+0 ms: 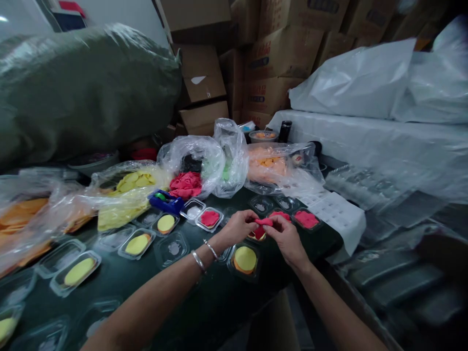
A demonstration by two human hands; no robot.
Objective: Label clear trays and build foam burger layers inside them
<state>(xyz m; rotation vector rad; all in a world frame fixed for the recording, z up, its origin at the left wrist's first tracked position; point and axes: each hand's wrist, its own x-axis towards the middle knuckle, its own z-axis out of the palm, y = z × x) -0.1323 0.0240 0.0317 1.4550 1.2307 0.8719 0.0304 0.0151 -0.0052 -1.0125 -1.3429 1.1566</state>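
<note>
Pink-red, thin, floppy foam-like piece (263, 222) is pinched at its ends by left hand (239, 226) and right hand (288, 239), above dark green counter (323, 243); each grip nearly closed. Probably light, soft, tearable; best held by edges. Yellow disc over orange is held in clear square plastic tray (256, 273); pink-red pieces in clear plastic bag (171, 151).
</note>
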